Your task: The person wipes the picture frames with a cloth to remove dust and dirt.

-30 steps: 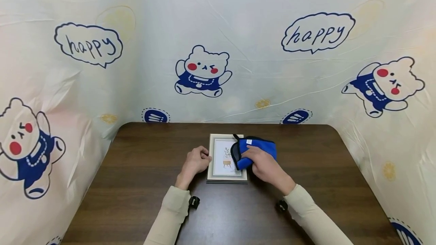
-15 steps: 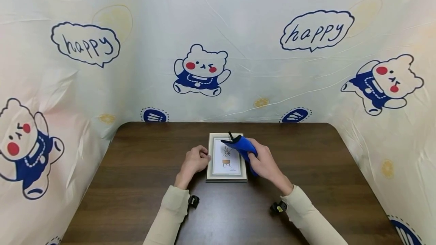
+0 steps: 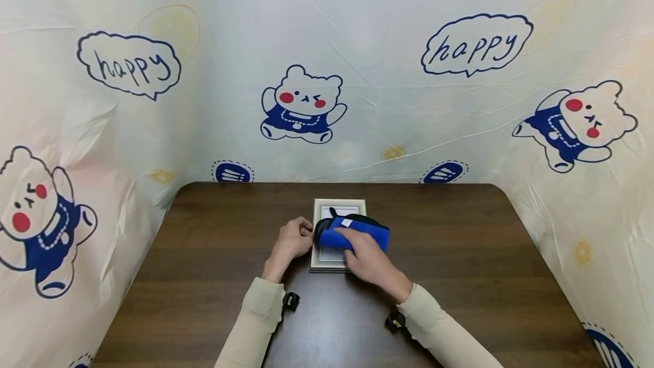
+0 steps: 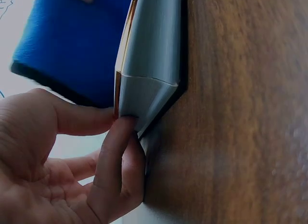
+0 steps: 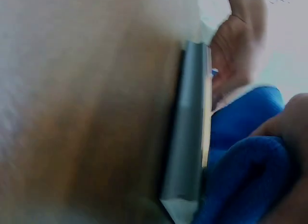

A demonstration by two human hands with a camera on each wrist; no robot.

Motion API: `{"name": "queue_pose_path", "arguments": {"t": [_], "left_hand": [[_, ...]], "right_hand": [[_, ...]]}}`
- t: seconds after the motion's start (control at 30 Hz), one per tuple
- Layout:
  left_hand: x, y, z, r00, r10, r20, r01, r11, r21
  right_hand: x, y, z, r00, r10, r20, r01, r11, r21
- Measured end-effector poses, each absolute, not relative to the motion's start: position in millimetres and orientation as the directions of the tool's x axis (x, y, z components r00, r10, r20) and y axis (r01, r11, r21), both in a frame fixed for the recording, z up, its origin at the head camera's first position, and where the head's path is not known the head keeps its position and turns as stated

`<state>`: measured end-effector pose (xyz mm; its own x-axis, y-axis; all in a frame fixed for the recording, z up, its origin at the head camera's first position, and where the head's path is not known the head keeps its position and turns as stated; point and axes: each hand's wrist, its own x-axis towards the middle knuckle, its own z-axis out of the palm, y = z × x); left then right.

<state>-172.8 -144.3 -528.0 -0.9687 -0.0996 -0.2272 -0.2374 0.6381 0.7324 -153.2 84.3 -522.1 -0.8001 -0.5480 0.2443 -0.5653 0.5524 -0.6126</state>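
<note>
A light-coloured picture frame [image 3: 321,204] lies flat on the table in the head view, its grey side wall [image 4: 156,36] close up in the left wrist view. My left hand [image 3: 292,237] holds the frame by its left edge, thumb at the upper rim and bent fingers against the side. Over the picture, my right hand [image 3: 369,257] grips a folded blue cloth [image 3: 375,235] with black edging, a small white label and a black loop. The cloth hides most of the picture. In the right wrist view the blue folds [image 5: 250,111] bulge beside the frame's other side.
The dark brown wooden table [image 3: 204,277] extends on all sides of the frame. A pale curtain [image 3: 388,27] printed with bears and "happy" bubbles closes off the back and both sides. A small black camera [image 3: 291,301] sits at the left wrist.
My right hand has turned the cloth upright and back down, and carried it leftward from the frame's right side across the picture. The left hand and the frame have stayed in place.
</note>
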Motion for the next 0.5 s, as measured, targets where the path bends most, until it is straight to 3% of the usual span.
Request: {"name": "queue_pose_path", "arguments": {"t": [0.23, 0.5], "left_hand": [[-173.4, -143.8, -530.7, -0.964, -0.091, -0.249, -0.248, 0.637, 0.73], [-173.6, -143.0, -530.2, -0.966, -0.091, -0.242, -0.242, 0.645, 0.724]], "right_hand": [[-145.2, 76.4, -529.6, -0.712, -0.689, 0.135, -0.68, 0.63, -0.374], [-141.9, 72.7, -524.0, -0.655, -0.75, 0.092, -0.755, 0.647, -0.106]]}}
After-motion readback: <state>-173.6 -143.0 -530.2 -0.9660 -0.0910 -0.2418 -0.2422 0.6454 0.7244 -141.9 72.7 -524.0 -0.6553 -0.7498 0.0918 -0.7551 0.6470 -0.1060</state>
